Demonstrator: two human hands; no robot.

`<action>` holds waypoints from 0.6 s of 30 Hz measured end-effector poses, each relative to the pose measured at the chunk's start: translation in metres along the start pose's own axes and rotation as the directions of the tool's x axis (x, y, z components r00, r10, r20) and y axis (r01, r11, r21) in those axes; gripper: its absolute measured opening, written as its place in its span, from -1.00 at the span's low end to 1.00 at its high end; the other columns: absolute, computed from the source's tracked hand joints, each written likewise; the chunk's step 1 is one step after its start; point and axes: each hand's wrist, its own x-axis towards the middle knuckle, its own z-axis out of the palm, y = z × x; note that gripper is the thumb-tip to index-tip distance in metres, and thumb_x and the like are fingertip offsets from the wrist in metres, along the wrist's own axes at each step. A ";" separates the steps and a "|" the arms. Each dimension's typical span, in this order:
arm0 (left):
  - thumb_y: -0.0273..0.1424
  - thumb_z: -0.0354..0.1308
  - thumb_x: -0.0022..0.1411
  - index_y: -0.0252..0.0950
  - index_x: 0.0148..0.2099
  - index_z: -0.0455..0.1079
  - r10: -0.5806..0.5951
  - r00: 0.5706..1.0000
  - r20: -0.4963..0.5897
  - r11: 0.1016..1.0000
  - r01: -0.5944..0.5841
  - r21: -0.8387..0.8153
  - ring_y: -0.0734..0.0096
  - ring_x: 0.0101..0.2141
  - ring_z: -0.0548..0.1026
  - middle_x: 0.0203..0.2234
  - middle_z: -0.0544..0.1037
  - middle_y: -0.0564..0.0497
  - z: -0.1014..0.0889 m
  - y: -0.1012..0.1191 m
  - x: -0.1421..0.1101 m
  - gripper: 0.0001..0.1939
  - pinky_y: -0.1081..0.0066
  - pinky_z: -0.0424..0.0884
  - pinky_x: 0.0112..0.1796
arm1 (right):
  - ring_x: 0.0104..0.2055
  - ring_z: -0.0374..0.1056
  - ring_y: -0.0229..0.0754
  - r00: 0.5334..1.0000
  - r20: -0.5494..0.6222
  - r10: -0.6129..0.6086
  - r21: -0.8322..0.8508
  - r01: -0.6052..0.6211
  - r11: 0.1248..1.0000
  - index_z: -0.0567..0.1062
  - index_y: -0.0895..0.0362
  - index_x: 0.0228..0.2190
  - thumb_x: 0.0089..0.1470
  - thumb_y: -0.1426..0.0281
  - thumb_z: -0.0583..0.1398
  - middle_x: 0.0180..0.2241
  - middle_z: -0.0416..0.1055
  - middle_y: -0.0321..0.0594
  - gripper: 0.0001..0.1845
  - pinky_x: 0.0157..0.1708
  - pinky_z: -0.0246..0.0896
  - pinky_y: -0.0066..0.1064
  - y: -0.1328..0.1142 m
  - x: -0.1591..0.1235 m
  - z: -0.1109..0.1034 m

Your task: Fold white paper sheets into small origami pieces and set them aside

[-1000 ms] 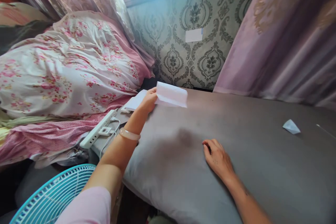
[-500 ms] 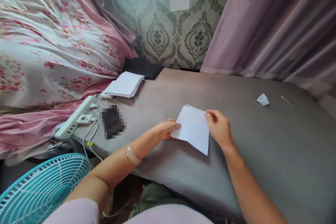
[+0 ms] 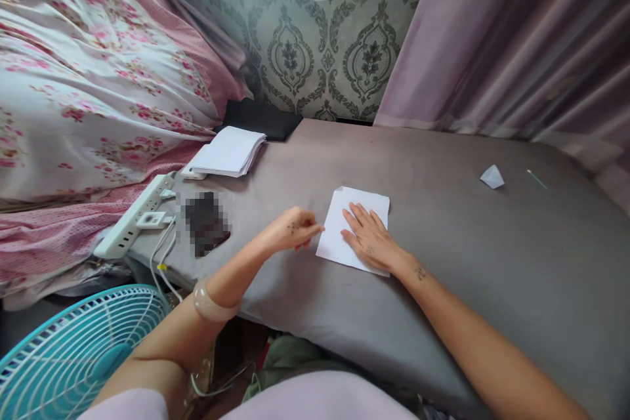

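A white sheet of paper (image 3: 331,236) lies on the grey cloth-covered surface in front of me, with a small fold at its far left corner. My right hand (image 3: 368,236) rests flat on it, fingers spread and stretched forward. At the sheet's left edge is my left hand (image 3: 298,228), its fingers curled and one fingertip at the paper's edge. Nothing shows inside that closed hand. Whether the fingertip presses on the edge or only stops beside it, I cannot tell.
A stack of white paper (image 3: 229,151) lies back left, before a black flat item (image 3: 260,119). Nearer are a blurred dark object (image 3: 205,223), a power strip (image 3: 132,216) with cables and a blue fan (image 3: 93,354). Far right are a folded paper piece (image 3: 493,177) and a cotton swab (image 3: 536,178).
The paper, lifted and held at both sides before, is now flat on the surface. My right hand has moved from its right edge onto its top. My left hand has let go and drawn slightly left.
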 end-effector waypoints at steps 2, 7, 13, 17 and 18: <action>-0.18 -0.02 0.30 -0.29 -0.29 0.40 0.223 0.952 -0.209 0.975 -0.217 0.051 0.42 -0.48 0.48 -0.49 0.54 -0.01 0.007 0.012 0.015 -0.69 0.44 0.39 -0.39 | 0.41 -0.36 -0.04 0.999 0.016 -0.033 -0.001 0.033 0.999 0.01 0.16 0.32 0.28 0.03 -0.22 0.38 -0.23 -0.06 -0.27 0.34 -0.38 -0.01 0.005 0.007 0.000; -0.20 -0.17 0.37 -0.29 0.13 0.34 0.492 0.870 0.025 0.855 -0.489 0.176 0.12 0.24 0.20 0.13 0.40 -0.15 0.044 0.026 0.070 -0.55 0.20 0.03 0.23 | 0.40 -0.24 -0.03 0.986 -0.072 -0.150 0.028 0.152 0.988 -0.04 0.11 0.33 0.31 0.17 -0.17 0.35 -0.06 -0.11 -0.36 0.33 -0.34 0.03 0.010 0.012 0.002; -0.09 -0.31 0.38 -0.52 0.37 -0.06 0.368 0.928 0.048 0.863 -0.361 0.355 0.20 0.36 -0.19 0.36 -0.08 -0.25 0.049 0.004 0.103 -0.29 0.21 -0.28 0.30 | 0.41 -0.28 -0.05 0.993 -0.029 -0.113 0.012 0.114 0.993 -0.01 0.14 0.32 0.31 0.12 -0.22 0.36 -0.08 -0.12 -0.35 0.34 -0.41 0.02 0.006 0.008 0.000; -0.08 -0.26 0.37 -0.47 0.38 -0.06 0.350 0.937 0.013 0.842 -0.321 0.433 0.20 0.36 -0.18 0.36 -0.09 -0.23 0.040 -0.003 0.105 -0.29 0.22 -0.30 0.29 | 0.41 -0.36 -0.08 0.996 -0.031 -0.084 -0.009 0.084 0.996 -0.05 0.16 0.33 0.30 0.06 -0.25 0.38 -0.19 -0.10 -0.29 0.34 -0.41 -0.02 0.006 0.008 0.003; -0.07 -0.24 0.36 -0.46 0.38 -0.06 0.340 0.940 0.000 0.838 -0.303 0.454 0.19 0.36 -0.19 0.37 -0.10 -0.22 0.037 -0.005 0.106 -0.28 0.21 -0.31 0.29 | 0.41 -0.36 -0.08 0.997 -0.032 -0.076 -0.018 0.075 0.997 -0.04 0.18 0.33 0.30 0.06 -0.26 0.38 -0.20 -0.08 -0.28 0.34 -0.41 -0.03 0.007 0.008 0.003</action>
